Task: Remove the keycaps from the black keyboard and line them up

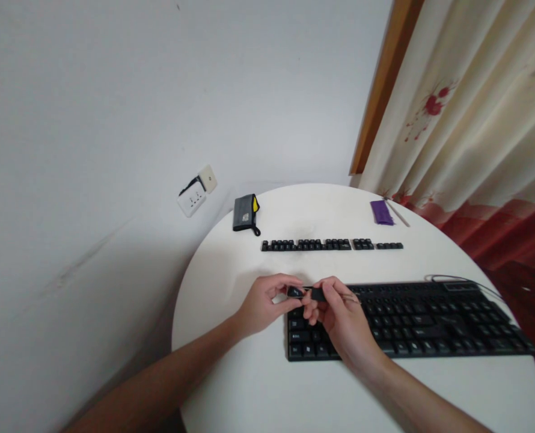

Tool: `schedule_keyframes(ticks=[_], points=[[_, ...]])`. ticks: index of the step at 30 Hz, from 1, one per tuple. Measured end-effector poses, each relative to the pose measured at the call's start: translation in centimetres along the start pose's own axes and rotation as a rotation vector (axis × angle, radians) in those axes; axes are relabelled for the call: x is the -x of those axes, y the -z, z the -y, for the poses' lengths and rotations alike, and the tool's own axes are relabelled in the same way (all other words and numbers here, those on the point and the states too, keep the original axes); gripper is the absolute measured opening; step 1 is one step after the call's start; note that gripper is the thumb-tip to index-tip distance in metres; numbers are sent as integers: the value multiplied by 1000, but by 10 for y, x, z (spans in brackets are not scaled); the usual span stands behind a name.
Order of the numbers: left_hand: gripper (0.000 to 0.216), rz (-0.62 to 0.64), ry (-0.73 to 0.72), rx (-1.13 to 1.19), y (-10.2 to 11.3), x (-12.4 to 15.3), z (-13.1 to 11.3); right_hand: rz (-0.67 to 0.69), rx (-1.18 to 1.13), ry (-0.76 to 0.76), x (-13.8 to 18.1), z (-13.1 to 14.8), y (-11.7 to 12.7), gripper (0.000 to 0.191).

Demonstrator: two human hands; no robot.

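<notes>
Between the thumb and fingers of my left hand (267, 300) is a small black keycap (296, 292) with white marking. My right hand (339, 313) grips a keycap puller (318, 294) by its black middle, and thin metal wires stick out at its ends. The wires on the left reach the keycap; whether they still hook it I cannot tell. Both hands are above the left end of a black keyboard (412, 322), which my right hand partly covers. Beyond the keyboard, a row of loose black keycaps (324, 245) lies on the white table (231, 373).
A dark grey pouch (244, 212) with a yellow patch sits at the table's far left edge. At the far right are a purple cloth (382, 213) and a thin pale stick (399, 214). The keyboard's cable (466, 280) curves over its right rear. A wall and curtain (484, 120) stand behind.
</notes>
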State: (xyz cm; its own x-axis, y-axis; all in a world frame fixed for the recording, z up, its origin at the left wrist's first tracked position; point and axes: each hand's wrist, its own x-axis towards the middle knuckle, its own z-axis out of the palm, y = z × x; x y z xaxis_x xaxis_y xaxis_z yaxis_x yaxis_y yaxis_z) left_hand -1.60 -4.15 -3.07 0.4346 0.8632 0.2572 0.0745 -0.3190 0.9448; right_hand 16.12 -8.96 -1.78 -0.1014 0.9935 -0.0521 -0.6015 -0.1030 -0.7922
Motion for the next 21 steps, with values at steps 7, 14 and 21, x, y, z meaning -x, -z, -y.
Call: schedule_keyframes(ticks=[7,14,21], points=[[20,-18,-11,-305,10,-8,5,-19,-47,10,0,10,-1,27],[18,-361,56,-468,59,-30,31,-70,-42,13,-1,18,4,24],[22,-432,242,-587,75,-33,50,-78,-58,-2,0,19,3,25]])
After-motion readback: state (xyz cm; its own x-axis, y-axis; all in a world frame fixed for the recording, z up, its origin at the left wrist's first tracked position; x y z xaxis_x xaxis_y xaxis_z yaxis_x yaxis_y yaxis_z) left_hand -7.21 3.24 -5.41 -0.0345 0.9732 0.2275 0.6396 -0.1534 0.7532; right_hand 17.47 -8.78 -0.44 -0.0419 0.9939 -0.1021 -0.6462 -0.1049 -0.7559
